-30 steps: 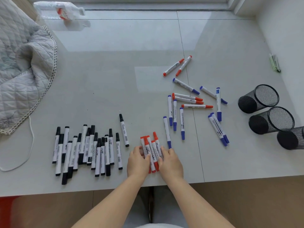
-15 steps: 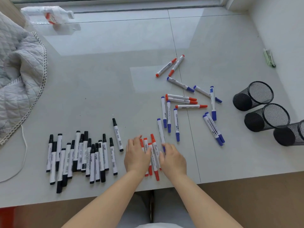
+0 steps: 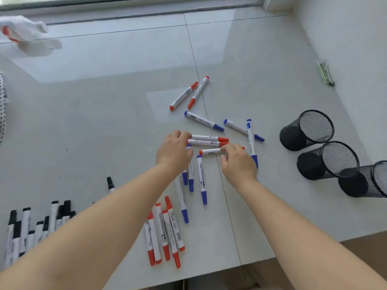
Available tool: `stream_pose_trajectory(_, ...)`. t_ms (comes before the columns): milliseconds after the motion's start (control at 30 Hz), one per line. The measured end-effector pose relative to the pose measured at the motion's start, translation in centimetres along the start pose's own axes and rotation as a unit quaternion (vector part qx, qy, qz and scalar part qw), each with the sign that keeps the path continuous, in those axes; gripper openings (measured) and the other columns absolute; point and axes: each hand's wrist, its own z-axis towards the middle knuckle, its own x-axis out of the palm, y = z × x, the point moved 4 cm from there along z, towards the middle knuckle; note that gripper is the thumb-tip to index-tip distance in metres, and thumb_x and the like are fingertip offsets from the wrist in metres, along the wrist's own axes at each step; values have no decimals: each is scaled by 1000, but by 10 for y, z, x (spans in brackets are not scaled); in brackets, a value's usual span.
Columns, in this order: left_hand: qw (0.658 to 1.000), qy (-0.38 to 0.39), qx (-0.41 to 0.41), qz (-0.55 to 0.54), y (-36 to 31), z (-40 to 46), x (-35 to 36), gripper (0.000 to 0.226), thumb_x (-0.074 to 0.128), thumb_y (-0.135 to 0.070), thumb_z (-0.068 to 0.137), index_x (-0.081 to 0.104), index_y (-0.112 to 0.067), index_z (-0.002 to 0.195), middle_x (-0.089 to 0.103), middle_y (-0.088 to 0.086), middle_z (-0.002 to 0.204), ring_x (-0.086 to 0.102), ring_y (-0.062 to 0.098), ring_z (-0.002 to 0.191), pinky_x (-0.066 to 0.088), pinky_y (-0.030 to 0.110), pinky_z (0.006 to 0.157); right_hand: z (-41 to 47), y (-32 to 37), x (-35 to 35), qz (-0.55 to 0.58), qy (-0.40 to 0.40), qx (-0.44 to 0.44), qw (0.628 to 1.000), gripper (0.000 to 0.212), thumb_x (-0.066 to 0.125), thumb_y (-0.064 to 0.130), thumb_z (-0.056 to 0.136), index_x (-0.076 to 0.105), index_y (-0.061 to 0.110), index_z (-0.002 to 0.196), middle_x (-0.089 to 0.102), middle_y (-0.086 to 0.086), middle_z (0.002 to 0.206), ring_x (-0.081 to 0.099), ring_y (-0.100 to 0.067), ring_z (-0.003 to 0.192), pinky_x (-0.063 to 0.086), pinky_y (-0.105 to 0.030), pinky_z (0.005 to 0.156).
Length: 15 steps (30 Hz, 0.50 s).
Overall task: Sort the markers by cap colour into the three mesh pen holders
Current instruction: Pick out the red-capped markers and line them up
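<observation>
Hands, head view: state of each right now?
Left hand: fingers curled at the ends of two red-capped markers; a firm grip cannot be told.
Right hand: pinches a third red-capped marker.

One camera worn on the person's head is looking forward and steeply down from above the near edge of the worktop [image 3: 104, 114], facing its far edge under the window, standing close over the middle and taking in the right edge by the wall.
</observation>
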Motion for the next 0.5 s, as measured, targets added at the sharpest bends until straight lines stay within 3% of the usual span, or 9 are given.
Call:
stream_pose_trajectory(133,988,66,70,123,-15,35,11,39,47,-26,92,45,-26,131,48,0,126,40,22,116,42,34,93,15,-6,8,50,-2,67,996,20,41,23,95,54,21,109,45,6,63,42,-7,53,30,-21,42)
stream_pose_trajectory(233,971,94,106,194,-24,50,20,37,48,-31,92,48,-27,128,48,1,125,40,22,116,41,34,92,20,-6,21,64,49,86,993,21,38,27,96,51,22,111,59,-2,77,55,-17,65,42,-27,52)
stream_pose_trajectory(367,958,101,143,228,-29,59,25,37,54,-30,89,50,-26,125,50,1,123,43,22,113,38,33,88,23,-8,29,98,60,121,986,20,36,25,96,51,20,107,59,-3,77,57,-20,70,47,-30,55)
stream_pose_trajectory(500,958,100,152,222,-31,65,26,36,54,-26,86,50,-21,122,50,0,122,46,21,112,38,32,86,28,-7,29,60,83,132,986,21,40,15,92,47,20,111,54,-2,77,52,-19,66,35,-24,46)
